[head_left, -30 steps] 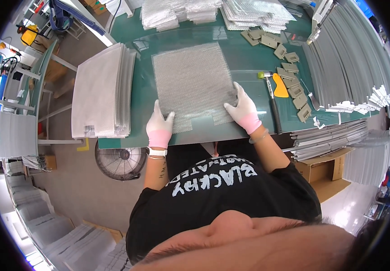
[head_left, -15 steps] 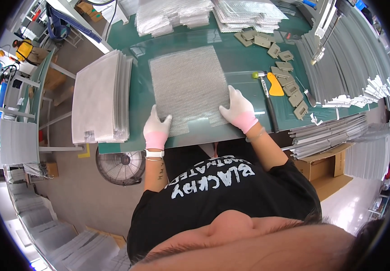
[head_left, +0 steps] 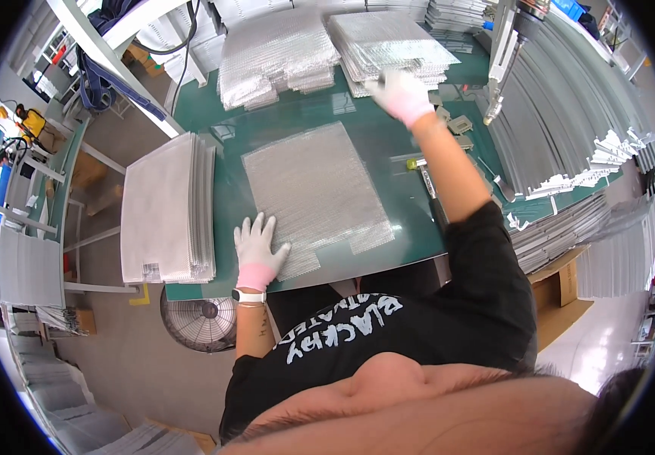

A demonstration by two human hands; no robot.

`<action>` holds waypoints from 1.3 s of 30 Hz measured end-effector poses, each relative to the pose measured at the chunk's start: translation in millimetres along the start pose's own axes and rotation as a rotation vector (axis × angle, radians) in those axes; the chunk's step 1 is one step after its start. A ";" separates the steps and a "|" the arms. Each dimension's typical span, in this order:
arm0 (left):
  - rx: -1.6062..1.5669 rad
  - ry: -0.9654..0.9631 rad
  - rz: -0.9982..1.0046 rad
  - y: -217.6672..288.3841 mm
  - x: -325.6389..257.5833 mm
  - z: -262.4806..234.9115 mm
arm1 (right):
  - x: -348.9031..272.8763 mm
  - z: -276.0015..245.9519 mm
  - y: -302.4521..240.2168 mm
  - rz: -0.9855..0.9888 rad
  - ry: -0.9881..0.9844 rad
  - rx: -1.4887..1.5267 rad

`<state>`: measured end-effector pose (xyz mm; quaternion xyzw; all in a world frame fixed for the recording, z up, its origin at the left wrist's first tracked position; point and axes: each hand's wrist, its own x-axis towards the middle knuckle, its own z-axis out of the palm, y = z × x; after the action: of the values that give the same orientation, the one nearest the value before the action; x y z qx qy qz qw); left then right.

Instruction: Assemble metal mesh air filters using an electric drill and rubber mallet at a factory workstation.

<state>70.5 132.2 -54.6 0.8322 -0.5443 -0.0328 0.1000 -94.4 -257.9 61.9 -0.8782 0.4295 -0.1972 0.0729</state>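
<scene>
A thin grey mesh sheet [head_left: 320, 189] with notches along its near edge lies flat on the green tabletop [head_left: 229, 182], turned slightly. My left hand [head_left: 257, 249], in a white glove with a pink cuff, rests open with fingers spread at the sheet's lower left edge. Stretched far forward, my gloved right hand [head_left: 401, 98] is at the near edge of the right stack of silvery mesh sheets [head_left: 388, 38]. Its fingers are smeared by motion, so whether they grip a sheet does not show. Under my right forearm lies a hammer [head_left: 427, 182], partly hidden.
Another stack of silvery sheets [head_left: 278, 57] sits at the back. Pale sheets [head_left: 164, 205] are piled at the left edge, tall grey sheets [head_left: 562, 114] at the right. Beige plastic pieces [head_left: 460, 125] and a scraper [head_left: 504, 188] lie near my right arm. A tool [head_left: 509, 61] hangs above.
My right hand has left the mesh sheet's right edge and moved forward to the back right stack. My left hand has spread its fingers at the sheet's left edge. The sheet now lies turned.
</scene>
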 end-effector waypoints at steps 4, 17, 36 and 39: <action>-0.047 0.020 0.003 8.7 5.4 1.1 | 84.8 17.9 31.3 0.309 0.225 -0.132; -0.122 0.052 0.044 11.3 5.2 12.3 | 93.1 7.4 123.0 0.356 -0.086 0.396; -1.837 0.505 -0.075 146.0 -22.4 -35.7 | -276.5 -16.3 -79.0 -0.405 0.080 0.457; -1.724 0.536 -0.167 90.3 -30.1 -23.5 | -260.7 -42.8 -51.5 -0.285 0.268 0.227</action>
<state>-19.1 127.7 -15.0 0.4852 -0.2272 -0.2414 0.8091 -218.8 -20.1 42.2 -0.8822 0.2818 -0.3675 0.0849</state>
